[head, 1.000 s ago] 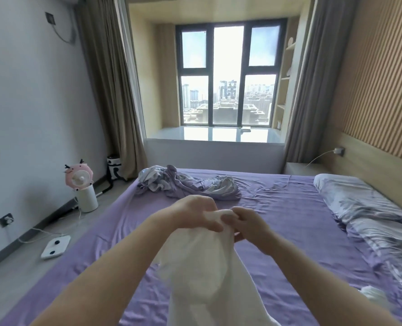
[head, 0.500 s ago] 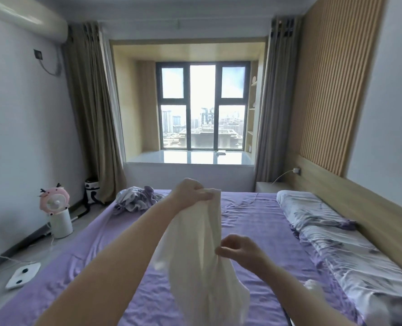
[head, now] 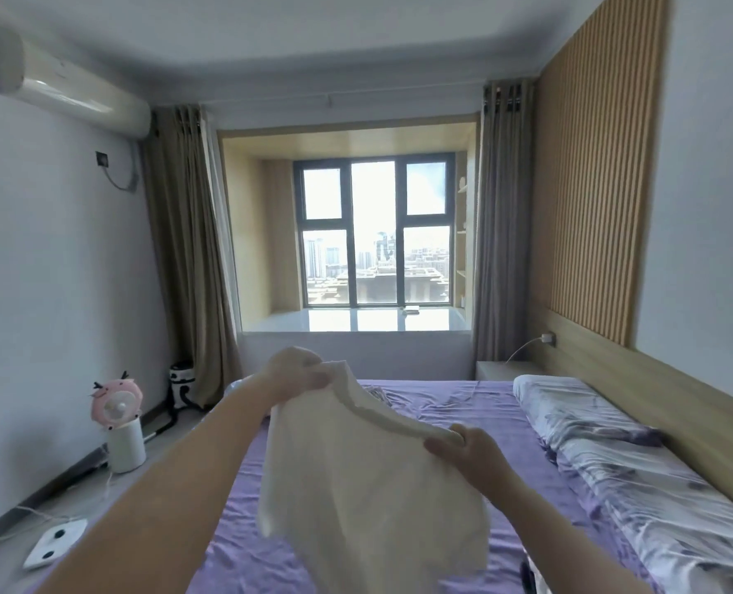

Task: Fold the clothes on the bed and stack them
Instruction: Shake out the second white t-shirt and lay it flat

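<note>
Left hand (head: pixel 298 373) up high, fingers curled tight on the top edge of the white cloth (head: pixel 369 482). Right hand (head: pixel 467 450) lower and to the right, thumb and fingers pinched on the same edge. The edge runs as a taut slanted line from the left fingers down to the right fingers. The rest of the cloth hangs loose below both grips, in the air over the bed (head: pixel 441 405); blurred, so can't tell what garment it is. Lower hem falls between the two forearms; can't tell if it touches the sheet.

Purple sheet under the hands, creased. A bit of crumpled fabric (head: pixel 377 394) shows just past the cloth edge, beyond the fingers, mostly hidden. Pillow (head: pixel 579 411) with grey-purple print to the right of the right hand, well apart, against the wooden headboard (head: pixel 656 388). Patterned duvet (head: pixel 664 495) runs down that same side.

Left of the left arm, on the floor: pink fan (head: pixel 116 407) on a white base, white scale (head: pixel 54 544) nearer, small black-and-white bin (head: pixel 182 383) by the curtain (head: pixel 189 259). Window (head: pixel 375 229) straight ahead beyond both hands, city outside. AC unit (head: pixel 64 85) high on the left wall.
</note>
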Available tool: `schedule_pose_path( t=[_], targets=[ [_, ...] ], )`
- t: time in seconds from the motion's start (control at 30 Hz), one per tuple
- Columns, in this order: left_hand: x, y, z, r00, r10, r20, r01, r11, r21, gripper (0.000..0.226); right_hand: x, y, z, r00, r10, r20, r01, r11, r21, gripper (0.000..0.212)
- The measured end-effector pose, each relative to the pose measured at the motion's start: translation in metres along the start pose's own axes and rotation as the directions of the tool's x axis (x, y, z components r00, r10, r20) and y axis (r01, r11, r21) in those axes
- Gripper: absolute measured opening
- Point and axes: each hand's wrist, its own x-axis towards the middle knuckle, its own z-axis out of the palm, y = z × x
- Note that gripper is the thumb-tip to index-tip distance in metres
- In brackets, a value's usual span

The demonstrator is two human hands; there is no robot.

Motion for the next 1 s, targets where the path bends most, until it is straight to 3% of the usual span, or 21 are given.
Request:
schedule_pose_path(
  t=[0.13, 0.27, 0.37, 0.47, 0.53, 0.63, 0.73, 0.77, 0.87, 0.93, 1.0],
  targets=[
    [-0.019, -0.036, -0.003, 0.995, -0.100, -0.011, 0.099, 0.995, -0.025, 0.037, 0.005, -0.012, -0.012, 0.999, -0.033, 0.014, 0.033, 0.998, 0.059, 0.036],
    [-0.027, -0.067, 0.008, 0.979, -0.199, -0.054, 0.194, 0.978, -0.075, 0.023, 0.007, -0.025, -0.027, 0.949, 0.014, 0.315, -0.085, 0.973, 0.213, 0.021],
    [-0.026, -0.083, 0.017, 0.957, -0.284, -0.060, 0.264, 0.937, -0.227, 0.034, 0.009, -0.036, -0.033, 0.915, 0.065, 0.398, -0.157, 0.966, 0.205, 0.016],
    [-0.045, -0.061, 0.012, 0.957, -0.284, -0.048, 0.250, 0.902, -0.352, 0.021, 0.009, -0.039, -0.032, 0.913, 0.056, 0.405, -0.152, 0.966, 0.211, 0.013],
    [-0.057, -0.052, 0.005, 0.966, -0.256, 0.031, 0.249, 0.893, -0.375, 0.009, 0.005, -0.042, -0.027, 0.924, 0.036, 0.380, -0.132, 0.964, 0.229, 0.013],
    [-0.069, -0.051, -0.005, 0.974, -0.156, 0.166, 0.190, 0.958, -0.215, 0.024, -0.001, -0.050, -0.017, 0.961, 0.025, 0.277, -0.095, 0.965, 0.244, 0.014],
    [-0.076, -0.056, -0.010, 0.959, -0.171, 0.226, 0.185, 0.982, -0.044, 0.047, -0.005, -0.064, -0.007, 0.977, 0.022, 0.214, -0.068, 0.975, 0.211, 0.019],
    [-0.077, -0.058, -0.011, 0.966, -0.173, 0.193, 0.177, 0.984, 0.000, 0.047, -0.007, -0.069, -0.002, 0.978, 0.017, 0.209, -0.060, 0.978, 0.200, 0.020],
    [-0.085, -0.060, -0.017, 1.000, -0.024, -0.011, 0.024, 0.999, 0.034, 0.017, -0.013, -0.088, 0.016, 0.987, 0.009, 0.160, -0.040, 0.980, 0.194, 0.023],
    [-0.091, -0.059, -0.019, 0.992, 0.022, -0.127, -0.038, 0.992, -0.120, 0.011, -0.020, -0.104, 0.034, 0.993, 0.019, 0.115, -0.044, 0.974, 0.221, 0.021],
    [-0.098, -0.053, -0.019, 0.980, -0.037, -0.197, -0.018, 0.962, -0.271, 0.008, -0.029, -0.122, 0.053, 0.992, 0.050, 0.119, -0.086, 0.945, 0.316, 0.017]
  ],
)
